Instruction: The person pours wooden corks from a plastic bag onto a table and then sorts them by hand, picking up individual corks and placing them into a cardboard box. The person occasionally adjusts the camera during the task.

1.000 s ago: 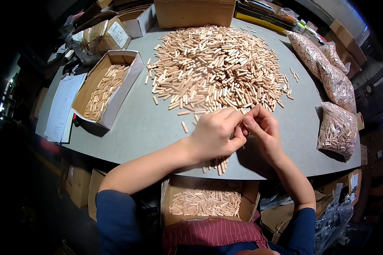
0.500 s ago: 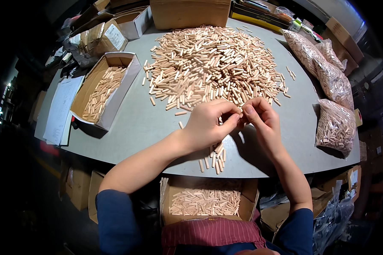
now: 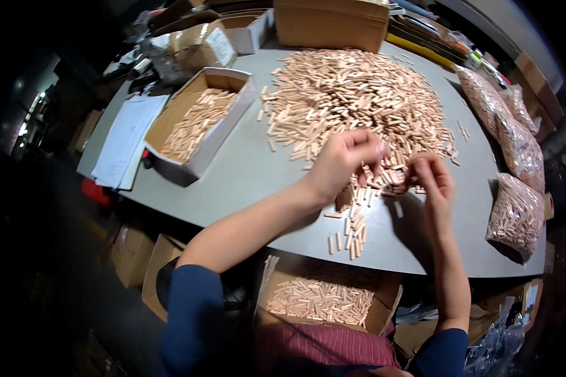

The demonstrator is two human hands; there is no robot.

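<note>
Far left: stack of papers (image 3: 127,146) on the grey table (image 3: 245,173). Next, open cardboard box (image 3: 198,122) part-filled with wooden dowel pins, long axis running diagonally away from the person. Centre: big pile of dowel pins (image 3: 352,100), pins lying in every direction. Left hand (image 3: 343,164) at the pile's near edge, fingers curled down, gripping a bunch of pins that point down toward the table; below it a small loose group (image 3: 352,229) lies mostly lengthwise toward the person. Right hand (image 3: 431,182) just beside, fingers pinched on pins at the pile edge. Far right: clear bags of pins (image 3: 516,213). Lap box (image 3: 324,298) holds pins lying crosswise.
</note>
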